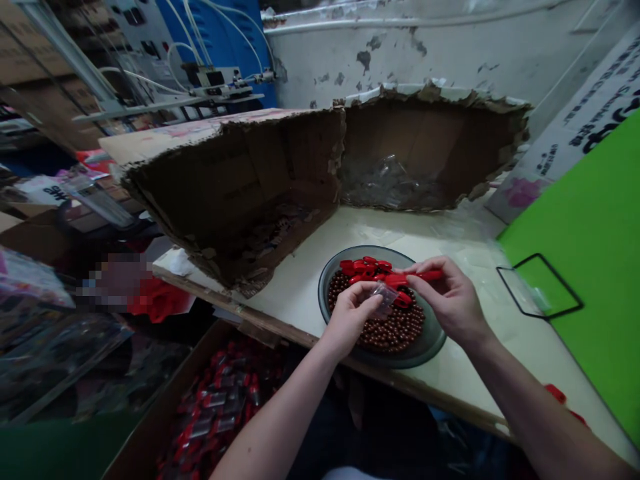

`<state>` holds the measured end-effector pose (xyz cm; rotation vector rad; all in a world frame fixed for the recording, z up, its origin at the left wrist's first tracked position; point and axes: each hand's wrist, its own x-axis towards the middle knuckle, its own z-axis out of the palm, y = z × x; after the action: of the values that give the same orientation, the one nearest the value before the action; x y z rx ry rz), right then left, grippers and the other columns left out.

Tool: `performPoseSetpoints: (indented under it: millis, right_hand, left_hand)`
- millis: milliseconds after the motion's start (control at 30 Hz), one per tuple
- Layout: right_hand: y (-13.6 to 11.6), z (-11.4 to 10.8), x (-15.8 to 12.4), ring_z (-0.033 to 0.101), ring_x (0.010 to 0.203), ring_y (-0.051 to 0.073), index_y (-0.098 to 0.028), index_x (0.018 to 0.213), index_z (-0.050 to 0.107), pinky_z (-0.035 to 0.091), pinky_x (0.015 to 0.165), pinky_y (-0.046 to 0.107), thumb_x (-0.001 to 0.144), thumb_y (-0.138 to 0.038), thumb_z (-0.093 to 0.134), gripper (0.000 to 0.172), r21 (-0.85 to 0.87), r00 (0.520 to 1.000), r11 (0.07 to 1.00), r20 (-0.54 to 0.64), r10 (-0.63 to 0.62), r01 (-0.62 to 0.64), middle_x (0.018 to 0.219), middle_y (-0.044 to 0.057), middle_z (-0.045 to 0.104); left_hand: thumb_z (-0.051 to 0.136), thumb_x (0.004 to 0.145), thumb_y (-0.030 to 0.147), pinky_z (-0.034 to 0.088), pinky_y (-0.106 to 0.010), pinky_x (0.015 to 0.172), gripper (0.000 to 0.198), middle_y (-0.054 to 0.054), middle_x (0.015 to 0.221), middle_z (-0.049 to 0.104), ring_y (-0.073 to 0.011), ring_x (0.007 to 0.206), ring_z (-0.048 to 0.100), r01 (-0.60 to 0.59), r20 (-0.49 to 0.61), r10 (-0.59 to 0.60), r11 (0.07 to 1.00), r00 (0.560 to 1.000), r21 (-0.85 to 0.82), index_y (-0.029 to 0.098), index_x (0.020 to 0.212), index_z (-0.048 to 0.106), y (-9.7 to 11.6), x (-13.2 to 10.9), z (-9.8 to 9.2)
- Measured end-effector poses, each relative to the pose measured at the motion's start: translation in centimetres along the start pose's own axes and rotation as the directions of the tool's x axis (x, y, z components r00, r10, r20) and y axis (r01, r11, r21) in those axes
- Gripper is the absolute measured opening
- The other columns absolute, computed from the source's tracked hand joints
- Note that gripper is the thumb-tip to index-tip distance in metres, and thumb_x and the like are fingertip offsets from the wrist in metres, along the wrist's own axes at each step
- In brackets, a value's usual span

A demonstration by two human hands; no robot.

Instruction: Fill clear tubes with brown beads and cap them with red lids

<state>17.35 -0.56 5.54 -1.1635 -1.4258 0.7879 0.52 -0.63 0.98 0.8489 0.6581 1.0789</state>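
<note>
Fingers (369, 304) of the left hand (350, 319): closed in a pinch on a small clear bag (386, 293), held over the middle of the bowl (434, 345). Those of the right hand (453, 303): closed on a red plastic piece (423, 275), its free end at the bag's mouth as far as can be told. Below and left of the bowl: an open carton (150, 427) of red pieces in clear wrapping. Behind and left of the bowl: a torn cardboard box (240, 180) lying open on its side. In the bowl: brown beads (395, 332) across the floor, and a heap of loose red pieces (363, 267) at the far rim. Right of the bowl: a black wire frame (540, 287), then a green board (595, 253). Handling, by judgement: bag very light, limp and slippery, best pinched at the edge of its mouth to hold it open. Red piece light, stiff and smooth, safe to grip firmly at the end away from the bag. Beads round, apt to roll and scatter.
</note>
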Motion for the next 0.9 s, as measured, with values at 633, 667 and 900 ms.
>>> performPoseSetpoints:
  millis: [633, 667, 900]
  right_hand:
    - [0.5, 1.9, -3.4, 0.067, 0.098, 0.024, -0.021, 0.089, 0.058, 0.055, 0.087, 0.039, 0.079, -0.009, 0.065, 0.017, -0.225, 0.904, 0.901, -0.134, -0.405, 0.371, 0.087, 0.002, 0.065]
    - [0.5, 1.8, -3.5, 0.067, 0.098, 0.025, -0.021, 0.091, 0.059, 0.055, 0.086, 0.039, 0.079, -0.009, 0.065, 0.018, -0.258, 0.902, 0.89, -0.118, -0.415, 0.376, 0.089, 0.003, 0.066]
    - [-0.2, 1.1, -4.3, 0.066, 0.097, 0.022, -0.022, 0.096, 0.06, 0.053, 0.086, 0.036, 0.08, -0.01, 0.064, 0.021, -0.389, 0.9, 0.829, -0.002, -0.437, 0.402, 0.099, 0.005, 0.069]
  left_hand:
    - [0.068, 0.076, 0.031, 0.05, -0.02, 0.053, 0.034, -0.004, 0.079, 0.064, -0.0094, 0.055, 0.061, -0.016, 0.003, 0.017, 0.971, 1.0, -0.238, 0.011, 0.101, 0.057, 0.8, -0.7, 2.5]
    - [0.067, 0.077, 0.031, 0.051, -0.02, 0.053, 0.033, -0.004, 0.079, 0.064, -0.0092, 0.055, 0.061, -0.02, 0.003, 0.021, 0.974, 1.0, -0.227, 0.011, 0.102, 0.058, 0.8, -0.8, 2.5]
    - [0.061, 0.082, 0.03, 0.048, -0.018, 0.054, 0.031, -0.002, 0.067, 0.062, -0.0073, 0.052, 0.057, -0.016, 0.042, 0.02, 0.997, 0.999, -0.078, 0.011, 0.107, 0.06, 1.3, -1.6, 2.1]
